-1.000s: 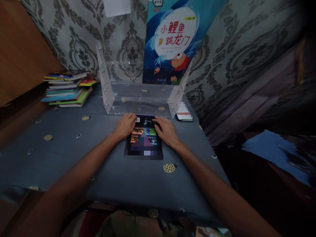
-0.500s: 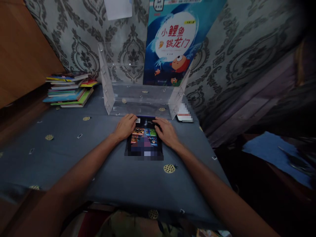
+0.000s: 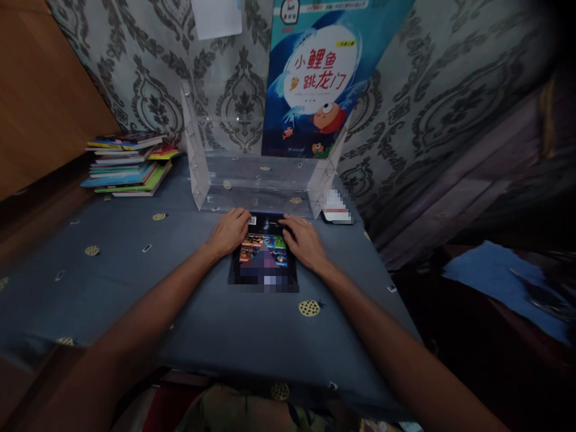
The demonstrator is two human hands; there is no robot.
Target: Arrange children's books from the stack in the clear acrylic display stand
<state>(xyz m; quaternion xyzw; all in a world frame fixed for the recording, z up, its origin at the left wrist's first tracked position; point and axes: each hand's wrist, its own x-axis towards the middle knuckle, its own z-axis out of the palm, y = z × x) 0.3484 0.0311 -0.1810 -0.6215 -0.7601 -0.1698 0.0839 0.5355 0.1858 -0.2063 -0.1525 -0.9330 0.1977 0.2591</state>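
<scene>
Upper left: a wooden panel [image 3: 40, 102], with a stack of thin books [image 3: 119, 179] below it, their edges unevenly aligned. Top centre: a sheet of white paper [image 3: 218, 21] against a damask-patterned wall covering [image 3: 405, 120]. Centre: a clear acrylic book rack [image 3: 195, 174]; at its right half, a blue picture book [image 3: 310, 90] stands upright, its cover showing an orange fish and a red Chinese title. Right of the rack, just beside it: a pale object [image 3: 338, 211], partly pixelated. Lower centre: a grey-blue tablecloth [image 3: 225, 336] printed with yellow pineapples. Right: a purplish curtain [image 3: 495, 174] above a blue cloth [image 3: 481, 273].
</scene>
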